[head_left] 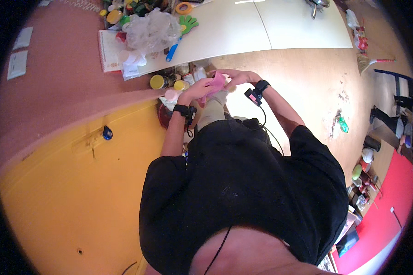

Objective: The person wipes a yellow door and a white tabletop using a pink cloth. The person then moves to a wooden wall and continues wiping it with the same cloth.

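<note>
A pink cloth (214,84) hangs in front of my legs, below the near edge of the white table. My left hand (200,90) is closed on its left side. From the other side my right hand (241,77) reaches to the cloth's upper right edge, fingers curled around it. Whether those fingers grip the cloth or something behind it is hidden. Just left of the hands stand a jar with a yellow lid (157,81), a smaller yellow-lidded container (181,85) and a container with a pale pink top (172,95).
The white table (227,31) bears a crumpled clear plastic bag (153,31), a green hand-shaped clapper (188,24), orange tape (184,8) and a metal pan (318,4). A dark red bucket (164,115) stands by my left forearm. Right: a green bottle (343,124), a broom (364,63), another person's leg (385,118).
</note>
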Demonstrator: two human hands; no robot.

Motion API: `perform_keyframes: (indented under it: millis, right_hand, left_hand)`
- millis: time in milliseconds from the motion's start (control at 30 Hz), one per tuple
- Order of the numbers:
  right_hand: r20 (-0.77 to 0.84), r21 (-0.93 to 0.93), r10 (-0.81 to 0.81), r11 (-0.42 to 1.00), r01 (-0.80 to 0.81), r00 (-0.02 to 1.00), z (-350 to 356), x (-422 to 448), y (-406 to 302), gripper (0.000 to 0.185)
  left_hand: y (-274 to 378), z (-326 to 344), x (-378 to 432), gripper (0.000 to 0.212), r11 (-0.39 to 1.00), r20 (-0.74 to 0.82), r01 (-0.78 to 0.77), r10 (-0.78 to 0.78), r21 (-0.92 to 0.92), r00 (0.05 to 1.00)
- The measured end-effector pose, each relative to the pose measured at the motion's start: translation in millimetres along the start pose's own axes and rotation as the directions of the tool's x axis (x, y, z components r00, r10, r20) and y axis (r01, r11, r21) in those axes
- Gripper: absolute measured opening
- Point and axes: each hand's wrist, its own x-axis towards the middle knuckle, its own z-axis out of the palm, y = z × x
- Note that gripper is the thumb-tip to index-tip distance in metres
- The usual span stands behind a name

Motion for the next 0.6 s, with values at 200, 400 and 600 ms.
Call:
perform_keyframes:
  millis: [200, 400, 600]
  right_hand:
    - [0.127, 0.132, 0.257, 0.953, -0.273, 0.958, -45, 31, -22, 0.03]
    - [0.061, -0.019, 0.279, 0.96, -0.279, 0.958, -104, 40, -3, 0.028]
    - [-0.282, 0.185, 0.364, 0.929, -0.322, 0.888, -139, 32, 49, 0.033]
  left_hand:
    - [17, -35, 62, 0.03, 0.999, 0.011, 0.032, -0.031, -0.044, 0.999]
    - [11, -66, 108, 0.032, 0.983, 0.069, -0.105, 0.116, -0.151, 0.991]
    - [2, -115, 142, 0.033, 0.94, 0.136, -0.042, -0.005, 0.338, 0.991]
